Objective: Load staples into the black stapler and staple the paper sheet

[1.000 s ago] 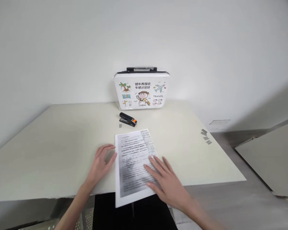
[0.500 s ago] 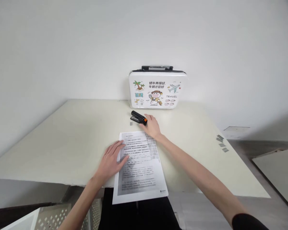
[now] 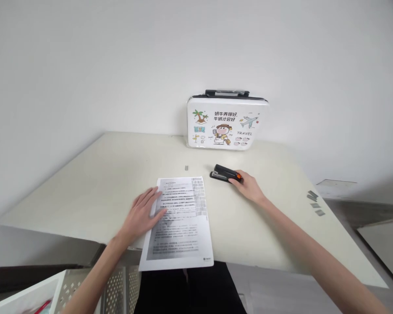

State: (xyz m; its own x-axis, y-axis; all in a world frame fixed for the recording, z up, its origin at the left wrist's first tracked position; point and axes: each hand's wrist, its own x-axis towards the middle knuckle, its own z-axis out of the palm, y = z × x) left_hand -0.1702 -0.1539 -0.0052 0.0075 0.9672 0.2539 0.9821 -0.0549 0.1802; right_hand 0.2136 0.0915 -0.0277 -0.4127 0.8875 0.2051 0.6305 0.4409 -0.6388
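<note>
While the right hand (image 3: pixel 247 185) has its grip closed on the orange-marked end of the stapler (image 3: pixel 225 173), the gaping end points left and slightly toward the wall (image 3: pixel 118 65), the long axis slanting just right of the far end of the paper (image 3: pixel 180 229). Whether it touches the counter (image 3: pixel 249 226), I can't tell from where I stand. The left hand (image 3: pixel 142 216) lies open on the paper's left edge; the paper's long axis runs toward the wall, near end overhanging the counter. Beyond, one grey staple strip (image 3: pixel 186 168) lies alone, a cartoon-printed case (image 3: pixel 206 131) stands by the wall, and more strips (image 3: pixel 320 213) lie far right.
</note>
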